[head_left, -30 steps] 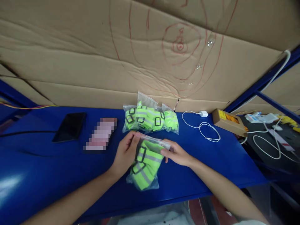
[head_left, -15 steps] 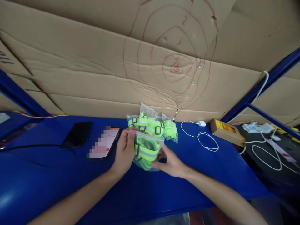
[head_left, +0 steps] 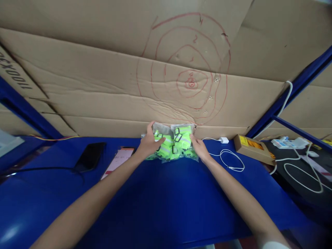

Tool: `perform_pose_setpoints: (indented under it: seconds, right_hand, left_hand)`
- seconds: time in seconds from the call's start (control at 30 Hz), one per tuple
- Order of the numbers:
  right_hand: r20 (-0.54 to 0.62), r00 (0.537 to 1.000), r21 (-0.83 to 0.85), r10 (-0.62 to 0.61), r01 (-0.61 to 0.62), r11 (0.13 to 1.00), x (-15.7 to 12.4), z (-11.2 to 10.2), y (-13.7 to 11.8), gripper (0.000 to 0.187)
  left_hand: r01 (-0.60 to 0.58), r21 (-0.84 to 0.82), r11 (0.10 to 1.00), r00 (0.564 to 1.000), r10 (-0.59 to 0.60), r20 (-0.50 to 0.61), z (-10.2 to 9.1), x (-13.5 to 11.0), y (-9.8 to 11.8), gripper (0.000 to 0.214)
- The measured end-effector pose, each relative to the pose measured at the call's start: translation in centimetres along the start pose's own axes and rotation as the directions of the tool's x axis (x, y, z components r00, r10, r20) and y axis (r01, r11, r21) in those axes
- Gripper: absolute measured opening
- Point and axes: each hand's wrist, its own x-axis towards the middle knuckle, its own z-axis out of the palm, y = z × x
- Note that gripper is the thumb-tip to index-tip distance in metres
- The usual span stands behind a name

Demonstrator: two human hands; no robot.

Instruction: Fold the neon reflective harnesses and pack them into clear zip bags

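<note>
Several clear zip bags of neon-yellow reflective straps with black buckles lie bunched against the cardboard at the back of the blue table. My left hand [head_left: 149, 143] rests at the left of the bunch, beside a strap bag [head_left: 164, 145]. Its thumb and forefinger are spread apart, the thumb reaching across the straps. At the right, my right hand [head_left: 199, 148] has its fingers on the edge of the upper bag of reflective straps [head_left: 183, 136], which lies on top of the others. Some of its fingers are hidden behind that bag.
Left of the bags lie a lit phone [head_left: 119, 159], partly behind my left forearm, and a dark phone [head_left: 90, 156] with a black cable. To the right are a white charging cable [head_left: 230, 159] and a small cardboard box [head_left: 252, 149]. A cardboard wall [head_left: 103, 86] closes off the back.
The strap bag held near the middle has moved away from me onto the bunch at the back. My left hand has let go of it and spread its fingers; my right hand is still on it.
</note>
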Motion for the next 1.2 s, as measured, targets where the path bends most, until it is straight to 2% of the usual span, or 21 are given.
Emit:
perform_pose_setpoints:
  seconds: [0.13, 0.23, 0.27, 0.33, 0.4, 0.43, 0.47, 0.53, 0.6, 0.63, 0.7, 0.73, 0.8, 0.9, 1.03, 1.2]
  right_hand:
    - [-0.12, 0.99, -0.15, -0.074, 0.055, 0.987, 0.0, -0.4, -0.7, 0.062]
    - [-0.204, 0.963, -0.229, -0.178, 0.13, 0.965, -2.5, -1.2, -1.9, 0.066]
    - [-0.186, 0.954, -0.245, -0.237, 0.189, 0.951, -3.8, -1.3, -2.3, 0.064]
    - [-0.063, 0.924, -0.226, -0.378, 0.356, 0.907, -6.9, -1.3, -3.1, 0.057]
    - [0.114, 0.882, -0.1, -0.457, 0.468, 0.878, -9.9, -1.0, -3.7, 0.05]
    - [0.185, 0.866, -0.03, -0.464, 0.477, 0.879, -11.2, -0.8, -3.9, 0.043]
    - [0.236, 0.862, 0.025, -0.449, 0.457, 0.889, -12.3, -0.6, -4.0, 0.034]
    - [0.261, 0.895, 0.092, -0.362, 0.35, 0.932, -13.6, -0.1, -4.2, 0.021]
    - [0.241, 0.949, 0.176, -0.203, 0.163, 0.971, -14.0, 0.3, -4.2, 0.023]
    - [0.248, 0.961, 0.239, -0.119, 0.059, 0.969, -14.0, 0.5, -4.1, 0.025]
    - [0.316, 0.949, 0.374, -0.001, -0.123, 0.919, -13.9, 1.0, -3.7, 0.029]
    - [0.366, 0.93, 0.425, 0.024, -0.19, 0.885, -13.9, 1.3, -3.5, 0.03]
    - [0.464, 0.886, 0.486, 0.019, -0.273, 0.83, -14.2, 2.1, -2.9, 0.033]
    - [0.504, 0.863, 0.492, -0.038, -0.251, 0.834, -14.8, 3.4, -1.8, 0.034]
    - [0.449, 0.89, 0.463, -0.087, -0.149, 0.874, -15.1, 4.5, -0.9, 0.031]
    - [0.473, 0.877, 0.466, -0.087, -0.165, 0.869, -14.3, 4.4, -0.4, 0.035]
  left_hand:
    - [-0.137, -0.089, 0.987, 0.99, 0.134, -0.046, -0.7, -1.7, 0.2, 0.089]
    - [-0.23, -0.146, 0.962, 0.973, 0.224, -0.059, -2.2, -5.0, 0.5, 0.083]
    - [-0.239, -0.18, 0.954, 0.971, 0.236, -0.039, -2.7, -6.4, 0.5, 0.081]
    - [-0.246, -0.202, 0.948, 0.957, 0.271, 0.104, -3.7, -9.4, 0.7, 0.077]
    - [-0.31, -0.158, 0.938, 0.897, 0.343, 0.279, -4.2, -11.9, 0.9, 0.068]
    - [-0.363, -0.119, 0.924, 0.859, 0.381, 0.34, -4.2, -12.8, 1.0, 0.066]
    - [-0.428, -0.078, 0.901, 0.825, 0.424, 0.374, -4.1, -13.5, 1.1, 0.065]
    - [-0.566, 0.012, 0.825, 0.769, 0.523, 0.367, -3.5, -14.3, 1.2, 0.064]
    - [-0.664, 0.155, 0.731, 0.742, 0.622, 0.25, -2.6, -14.7, 1.1, 0.06]
    - [-0.688, 0.24, 0.685, 0.725, 0.664, 0.182, -2.2, -15.0, 1.1, 0.056]
    - [-0.703, 0.349, 0.62, 0.687, 0.719, 0.107, -1.4, -15.6, 1.1, 0.044]
    - [-0.709, 0.344, 0.616, 0.681, 0.724, 0.11, -1.1, -16.0, 1.1, 0.036]
    - [-0.712, 0.252, 0.656, 0.701, 0.686, 0.194, -0.3, -16.7, 1.3, 0.021]
    - [-0.667, 0.198, 0.718, 0.741, 0.612, 0.275, 1.0, -17.4, 1.3, 0.012]
    - [-0.644, 0.185, 0.743, 0.761, 0.595, 0.259, 2.5, -17.0, 0.5, 0.021]
    - [-0.595, 0.088, 0.799, 0.788, 0.558, 0.26, 2.9, -15.4, 0.1, 0.016]
